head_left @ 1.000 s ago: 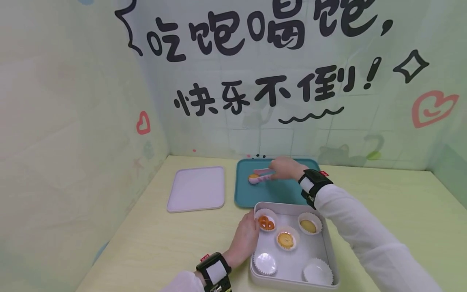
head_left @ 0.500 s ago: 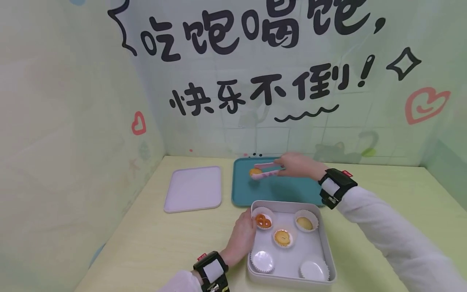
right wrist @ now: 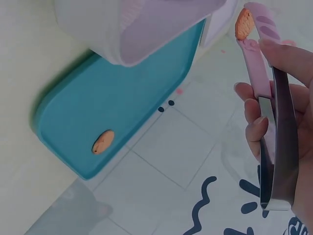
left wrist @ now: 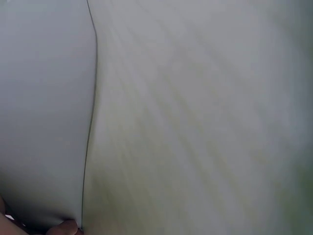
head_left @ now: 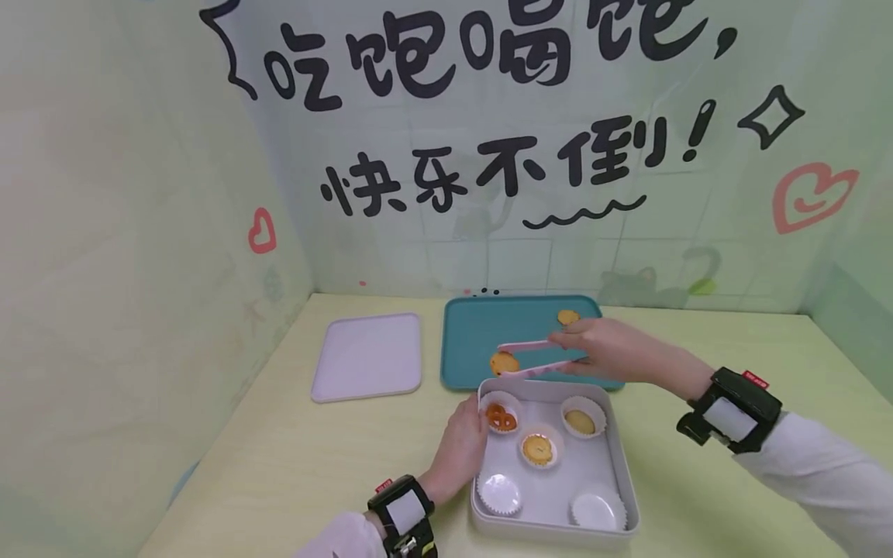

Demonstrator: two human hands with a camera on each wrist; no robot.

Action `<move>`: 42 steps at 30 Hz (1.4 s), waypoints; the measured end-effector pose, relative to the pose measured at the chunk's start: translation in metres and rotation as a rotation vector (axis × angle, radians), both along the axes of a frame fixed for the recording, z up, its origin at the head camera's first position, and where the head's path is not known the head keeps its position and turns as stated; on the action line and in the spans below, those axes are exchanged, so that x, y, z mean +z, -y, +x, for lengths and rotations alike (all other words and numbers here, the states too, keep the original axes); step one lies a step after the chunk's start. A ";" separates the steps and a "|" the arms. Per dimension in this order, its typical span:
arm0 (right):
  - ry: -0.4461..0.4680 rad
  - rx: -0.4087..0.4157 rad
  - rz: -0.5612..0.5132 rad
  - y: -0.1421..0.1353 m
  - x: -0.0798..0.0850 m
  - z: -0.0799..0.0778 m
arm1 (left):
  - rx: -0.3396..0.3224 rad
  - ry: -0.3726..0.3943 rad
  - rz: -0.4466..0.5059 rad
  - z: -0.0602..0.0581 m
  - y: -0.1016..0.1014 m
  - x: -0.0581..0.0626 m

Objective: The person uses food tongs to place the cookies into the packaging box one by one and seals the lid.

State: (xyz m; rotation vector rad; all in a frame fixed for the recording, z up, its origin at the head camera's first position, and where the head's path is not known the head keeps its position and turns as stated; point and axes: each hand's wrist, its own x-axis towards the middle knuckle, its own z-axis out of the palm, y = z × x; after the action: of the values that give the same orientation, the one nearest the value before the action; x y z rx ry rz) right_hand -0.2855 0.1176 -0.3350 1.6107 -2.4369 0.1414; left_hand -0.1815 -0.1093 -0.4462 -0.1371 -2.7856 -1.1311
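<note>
Right wrist: right hand [right wrist: 304, 115], gripping tongs [right wrist: 285, 142], cut off.

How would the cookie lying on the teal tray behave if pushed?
The cookie probably slides rather than rolls: it lies flat on the smooth tray. It's likely stiff: the held cookie shows no bend between the tongs.

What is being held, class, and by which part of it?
The right grip holds tongs by both arms; their tips pinch a cookie by opposite edges. The left grip touches the box; whether it's held cannot be told.
</note>
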 end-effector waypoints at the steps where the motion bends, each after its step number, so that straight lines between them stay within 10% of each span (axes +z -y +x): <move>1: -0.005 0.012 -0.007 -0.003 -0.002 0.005 | 0.004 0.000 -0.002 -0.001 0.000 0.000; 15: 0.035 0.150 0.017 -0.011 -0.023 0.064 | 0.009 -0.025 0.000 -0.003 0.000 -0.002; 42: -0.092 0.275 0.093 0.015 -0.041 0.080 | 0.009 -0.028 0.019 -0.002 -0.001 0.000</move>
State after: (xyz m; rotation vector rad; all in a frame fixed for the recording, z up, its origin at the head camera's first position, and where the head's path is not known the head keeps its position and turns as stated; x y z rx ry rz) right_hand -0.2052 0.1026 -0.3759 1.9424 -2.1740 -0.0033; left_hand -0.1838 -0.1080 -0.4465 -0.1366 -2.7477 -1.1443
